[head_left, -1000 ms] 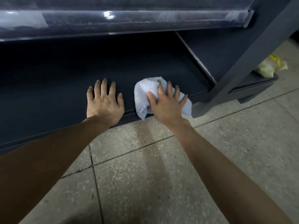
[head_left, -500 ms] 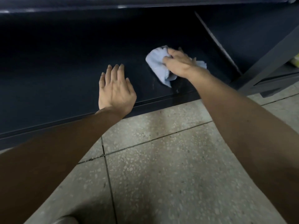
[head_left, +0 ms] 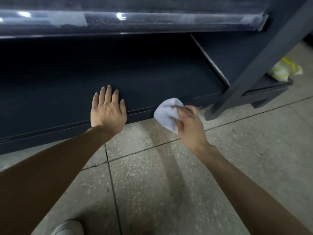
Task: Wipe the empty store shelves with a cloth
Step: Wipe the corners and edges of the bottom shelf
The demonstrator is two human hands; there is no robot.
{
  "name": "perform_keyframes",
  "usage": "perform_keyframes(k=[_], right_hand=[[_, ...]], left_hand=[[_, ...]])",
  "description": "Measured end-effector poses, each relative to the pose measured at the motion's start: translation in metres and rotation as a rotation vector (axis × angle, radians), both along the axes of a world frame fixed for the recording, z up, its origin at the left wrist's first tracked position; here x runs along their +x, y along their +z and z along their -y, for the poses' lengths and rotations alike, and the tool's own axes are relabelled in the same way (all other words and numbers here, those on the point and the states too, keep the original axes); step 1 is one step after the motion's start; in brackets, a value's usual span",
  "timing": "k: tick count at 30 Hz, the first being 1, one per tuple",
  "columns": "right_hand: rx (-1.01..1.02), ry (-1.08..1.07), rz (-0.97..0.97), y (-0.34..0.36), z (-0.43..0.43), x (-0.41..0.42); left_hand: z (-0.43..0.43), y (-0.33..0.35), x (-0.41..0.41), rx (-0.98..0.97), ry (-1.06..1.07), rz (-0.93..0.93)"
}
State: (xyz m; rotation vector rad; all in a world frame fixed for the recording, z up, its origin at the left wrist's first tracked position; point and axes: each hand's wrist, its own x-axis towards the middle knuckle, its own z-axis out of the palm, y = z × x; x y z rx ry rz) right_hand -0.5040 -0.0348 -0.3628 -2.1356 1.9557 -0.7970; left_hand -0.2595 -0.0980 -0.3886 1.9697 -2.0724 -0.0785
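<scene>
The bottom shelf is a dark, bare metal board just above the floor. My left hand lies flat on its front edge, fingers straight and spread. My right hand grips a bunched pale blue-white cloth in front of the shelf's front lip, over the floor. The hand is blurred with motion. Its fingers curl round the cloth.
An upper shelf edge with a clear plastic strip overhangs the bottom shelf. A dark upright post stands at the right, with a yellow-and-white bag on the neighbouring shelf base. Speckled floor tiles lie below; a pale shoe shows at the bottom.
My right hand has pulled the cloth back from deep on the shelf to its front lip and bunched it up. The left hand has stayed on the front edge.
</scene>
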Motion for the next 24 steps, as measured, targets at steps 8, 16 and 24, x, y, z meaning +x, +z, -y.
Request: perform_keyframes(k=[8,16,24], right_hand=[[-0.003,-0.315,0.015,0.035,0.064,-0.016],[0.124,0.107,-0.266,-0.005,0.008,0.005],[-0.096,-0.353,-0.071,0.014,0.018,-0.010]], left_hand=[[0.004,0.002,-0.009,-0.019,-0.076,0.016],[0.009,0.014,0.011,-0.009,-0.148,-0.023],[0.023,0.012,-0.021,0.045,-0.180,0.071]])
